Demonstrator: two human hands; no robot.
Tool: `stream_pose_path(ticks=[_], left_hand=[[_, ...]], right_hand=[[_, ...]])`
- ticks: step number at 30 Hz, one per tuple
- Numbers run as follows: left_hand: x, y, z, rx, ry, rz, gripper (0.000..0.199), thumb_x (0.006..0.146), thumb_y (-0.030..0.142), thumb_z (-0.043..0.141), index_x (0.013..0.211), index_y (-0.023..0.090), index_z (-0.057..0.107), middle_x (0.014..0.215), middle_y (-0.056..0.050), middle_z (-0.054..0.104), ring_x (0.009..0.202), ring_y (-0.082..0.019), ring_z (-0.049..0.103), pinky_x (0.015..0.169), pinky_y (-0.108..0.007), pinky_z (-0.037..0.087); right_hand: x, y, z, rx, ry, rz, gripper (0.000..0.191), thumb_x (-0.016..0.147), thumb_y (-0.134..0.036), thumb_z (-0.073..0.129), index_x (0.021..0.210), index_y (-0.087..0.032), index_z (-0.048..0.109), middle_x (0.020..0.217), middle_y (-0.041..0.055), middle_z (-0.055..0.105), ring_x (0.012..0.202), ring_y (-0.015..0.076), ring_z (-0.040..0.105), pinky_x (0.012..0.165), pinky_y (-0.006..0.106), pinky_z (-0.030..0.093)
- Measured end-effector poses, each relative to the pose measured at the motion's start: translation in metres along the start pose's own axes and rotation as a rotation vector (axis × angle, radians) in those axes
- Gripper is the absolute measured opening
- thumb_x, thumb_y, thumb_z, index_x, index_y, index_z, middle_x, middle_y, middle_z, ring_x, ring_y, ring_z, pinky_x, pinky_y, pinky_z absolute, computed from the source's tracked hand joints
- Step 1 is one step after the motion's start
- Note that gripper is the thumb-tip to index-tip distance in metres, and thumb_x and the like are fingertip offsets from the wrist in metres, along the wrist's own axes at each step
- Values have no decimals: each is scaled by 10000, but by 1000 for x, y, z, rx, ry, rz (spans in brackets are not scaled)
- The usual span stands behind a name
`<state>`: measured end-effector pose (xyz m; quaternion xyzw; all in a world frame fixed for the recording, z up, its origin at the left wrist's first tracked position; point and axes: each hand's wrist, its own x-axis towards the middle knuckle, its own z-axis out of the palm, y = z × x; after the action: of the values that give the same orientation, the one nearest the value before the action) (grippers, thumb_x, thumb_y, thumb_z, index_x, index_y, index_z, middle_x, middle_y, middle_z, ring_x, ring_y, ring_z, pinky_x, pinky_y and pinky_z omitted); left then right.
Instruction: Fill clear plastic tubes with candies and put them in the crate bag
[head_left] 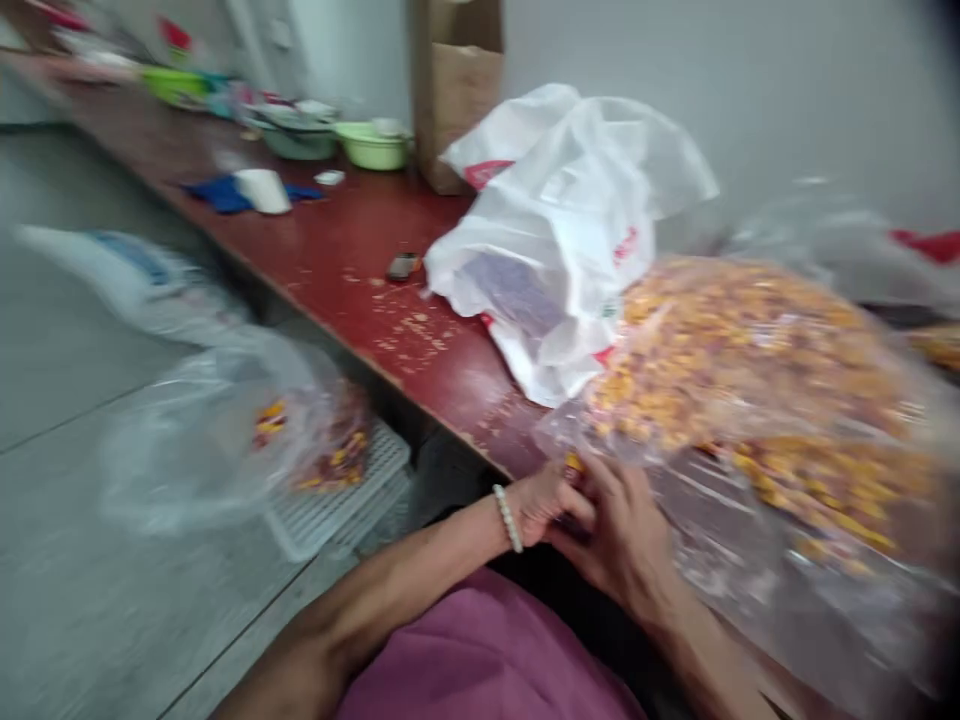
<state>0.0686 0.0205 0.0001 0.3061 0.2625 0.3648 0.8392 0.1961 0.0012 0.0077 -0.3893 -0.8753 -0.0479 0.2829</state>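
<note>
My left hand (551,502), with a pale beaded bracelet at the wrist, meets my right hand (628,525) at the table's front edge. The fingers of both are curled together around a small yellow-and-dark piece (574,462), mostly hidden and blurred. Just beyond them and to the right lies a large clear plastic bag (742,345) full of small yellow and dark-red pieces. More such pieces (832,490) show below its front fold. A white plastic bag (577,220) with red print slumps open on the table beside it.
The red-brown table (352,260) runs to the far left, with crumbs, a small dark device (403,266), a blue cloth (221,194), basins (373,146) and a paper bag (461,100). On the floor, an open clear bag (202,430) with similar pieces rests partly on a white crate (337,500).
</note>
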Motion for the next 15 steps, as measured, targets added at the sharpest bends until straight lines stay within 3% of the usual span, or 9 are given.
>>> stream_pose_path(ticks=[4, 8, 10, 13, 14, 15], left_hand=[[-10, 1, -11, -42, 18, 2, 171, 378, 89, 650, 497, 124, 531, 508, 32, 520, 511, -105, 508, 501, -221, 419], [-48, 30, -40, -4, 133, 117, 251, 401, 82, 691, 640, 108, 619, 615, 3, 600, 537, -117, 555, 516, -239, 469], [-83, 60, -72, 95, 377, 255, 331, 414, 94, 737, 730, 115, 642, 685, -6, 624, 548, -124, 569, 502, -254, 491], [-142, 111, -139, 182, 991, 480, 330, 464, 113, 743, 772, 130, 625, 757, -12, 641, 623, -138, 614, 564, -265, 524], [-161, 125, -161, 168, 1221, 490, 310, 494, 119, 726, 781, 142, 612, 739, 3, 639, 625, -136, 622, 576, -262, 526], [-177, 135, -180, 159, 1338, 477, 269, 537, 124, 706, 776, 149, 586, 692, 23, 616, 605, -124, 615, 568, -251, 516]], right_hand=[[14, -6, 13, 53, 65, -83, 753, 723, -479, 697, 1334, -164, 388, 1044, 145, 563, 913, 290, 543, 742, 442, 498], [29, -21, 19, 214, 40, -86, 874, 718, -560, 668, 1400, -167, 288, 1269, 199, 441, 1140, 349, 472, 878, 525, 468], [32, -20, 17, 244, 49, -19, 889, 734, -569, 646, 1420, -170, 247, 1374, 212, 339, 1254, 378, 378, 959, 580, 405], [28, -5, 9, 223, -6, 75, 602, 827, -481, 569, 1344, -230, 389, 1367, 153, 390, 1259, 343, 405, 982, 562, 410], [25, 1, 7, 224, -31, 96, 494, 852, -452, 540, 1292, -248, 448, 1339, 133, 429, 1231, 323, 445, 967, 537, 438], [21, 7, 5, 232, -55, 117, 415, 868, -428, 519, 1246, -259, 488, 1314, 119, 457, 1203, 306, 480, 950, 511, 464]])
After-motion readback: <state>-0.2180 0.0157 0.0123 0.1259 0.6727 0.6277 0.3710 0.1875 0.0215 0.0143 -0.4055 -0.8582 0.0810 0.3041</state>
